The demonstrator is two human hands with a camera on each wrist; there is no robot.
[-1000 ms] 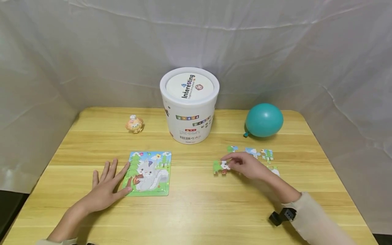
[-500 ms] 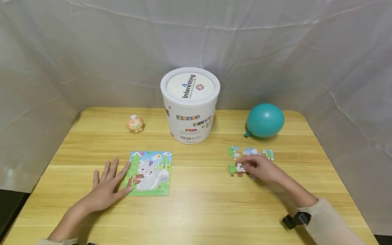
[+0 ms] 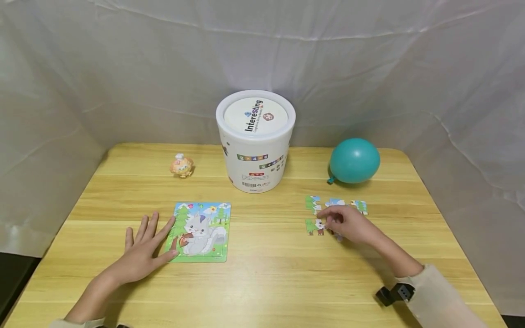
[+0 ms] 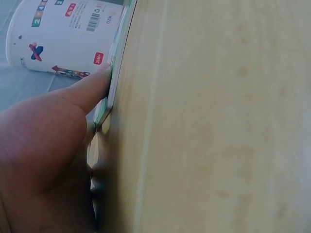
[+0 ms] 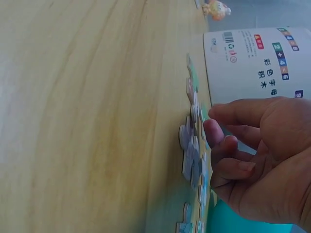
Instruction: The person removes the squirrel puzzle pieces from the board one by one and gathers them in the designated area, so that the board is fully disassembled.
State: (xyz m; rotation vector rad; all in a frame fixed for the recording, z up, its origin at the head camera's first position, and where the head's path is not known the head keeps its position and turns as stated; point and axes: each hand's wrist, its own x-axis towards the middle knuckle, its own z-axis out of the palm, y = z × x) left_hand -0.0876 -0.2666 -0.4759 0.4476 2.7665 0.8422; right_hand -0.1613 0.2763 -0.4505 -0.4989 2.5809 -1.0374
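Observation:
The left hand (image 3: pixel 141 253) lies with fingers spread beside a squirrel picture puzzle (image 3: pixel 201 234). Its thumb and a fingertip rest on the puzzle's left edge; the left wrist view shows the thumb (image 4: pixel 92 87) pressing on the board. To the right, a jigsaw piece (image 3: pixel 311 226) with a green tree and part of a squirrel's face lies on the table. The right hand (image 3: pixel 350 223) hovers at that piece's right edge, fingers loosely bent. In the right wrist view, the fingertips (image 5: pixel 209 126) are just over several flat pieces (image 5: pixel 190 153) and grip none. Other pieces are partly hidden under this hand.
Behind the loose pieces sits a teal balloon (image 3: pixel 354 161). A white lidded bucket (image 3: pixel 256 141) stands at the back centre, with a small orange toy figure (image 3: pixel 182 166) to its left. More jigsaw pieces (image 3: pixel 313 203) lie in a row beyond the right hand. A pale curtain (image 3: pixel 262 45) encloses the table.
The right hand carried the tree-and-face piece rightward to the other pieces and let go of it; the piece shifted slightly left in the last half second. The left hand stayed put.

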